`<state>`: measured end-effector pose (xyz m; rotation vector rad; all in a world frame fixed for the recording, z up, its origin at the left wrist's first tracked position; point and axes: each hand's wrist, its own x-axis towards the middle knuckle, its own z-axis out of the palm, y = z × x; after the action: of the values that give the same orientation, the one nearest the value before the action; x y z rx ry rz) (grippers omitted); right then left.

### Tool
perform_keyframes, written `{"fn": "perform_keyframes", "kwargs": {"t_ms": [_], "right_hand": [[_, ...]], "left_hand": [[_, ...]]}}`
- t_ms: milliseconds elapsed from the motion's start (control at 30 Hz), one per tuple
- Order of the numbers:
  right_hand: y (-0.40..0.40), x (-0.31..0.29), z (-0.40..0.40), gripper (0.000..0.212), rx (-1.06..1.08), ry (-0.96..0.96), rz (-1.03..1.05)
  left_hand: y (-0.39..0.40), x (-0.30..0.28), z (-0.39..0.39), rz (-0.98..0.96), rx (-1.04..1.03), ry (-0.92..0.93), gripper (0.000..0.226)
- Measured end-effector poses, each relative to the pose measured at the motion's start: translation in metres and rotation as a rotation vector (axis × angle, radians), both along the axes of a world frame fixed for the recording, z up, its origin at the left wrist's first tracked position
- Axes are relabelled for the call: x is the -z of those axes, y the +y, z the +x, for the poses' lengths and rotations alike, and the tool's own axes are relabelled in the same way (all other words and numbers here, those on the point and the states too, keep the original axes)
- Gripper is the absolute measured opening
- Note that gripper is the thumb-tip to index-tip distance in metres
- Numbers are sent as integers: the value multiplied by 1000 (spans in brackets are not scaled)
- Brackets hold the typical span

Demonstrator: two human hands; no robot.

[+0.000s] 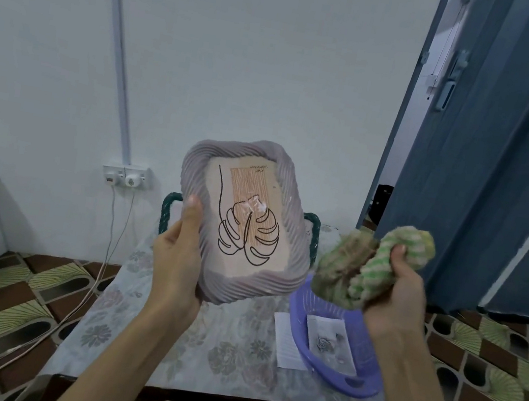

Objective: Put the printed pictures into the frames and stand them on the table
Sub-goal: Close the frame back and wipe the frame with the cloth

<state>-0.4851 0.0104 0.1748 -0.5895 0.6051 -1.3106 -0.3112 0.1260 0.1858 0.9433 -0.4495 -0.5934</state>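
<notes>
Oval lilac picture frame point(284, 266): ribbed, matt moulded finish; glossy glazing over beige paper leaf print point(248, 229). Crumpled green-striped terry cloth point(373, 269): rough. Perforated purple plastic basket point(362, 385): smooth. Floral tablecloth point(225, 353): matt fabric.

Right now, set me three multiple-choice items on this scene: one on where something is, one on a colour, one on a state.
1. Where is the small printed picture?
A. Inside the basket
B. On the floor
C. In the left hand

2. What colour is the basket?
A. Red
B. Purple
C. Black

3. What is the state of the frame?
A. Standing on the table
B. Lying in the basket
C. Held up off the table, with a leaf drawing in it

Answers:
1 A, the picture lies on the basket's floor, with a white sheet partly under the basket.
2 B, its slotted plastic wall is purple.
3 C, the left hand grips the frame's edge above the table, while the right hand holds a bunched cloth.
</notes>
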Motion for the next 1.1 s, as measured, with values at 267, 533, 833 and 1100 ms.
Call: {"fn": "perform_keyframes", "kwargs": {"t_ms": [267,533,833,1100], "right_hand": [[17,-6,14,14,-181,312,-266],[35,9,37,30,-283,399,-295],[32,9,24,55,-442,162,-238],[27,16,28,21,-208,204,-155]], "left_hand": [[-2,1,-1,-25,-13,-82,34],[-1,1,-4,-62,-50,-133,40],[-6,9,9,20,171,195,39],[-7,8,0,-44,-57,22,30]]}}
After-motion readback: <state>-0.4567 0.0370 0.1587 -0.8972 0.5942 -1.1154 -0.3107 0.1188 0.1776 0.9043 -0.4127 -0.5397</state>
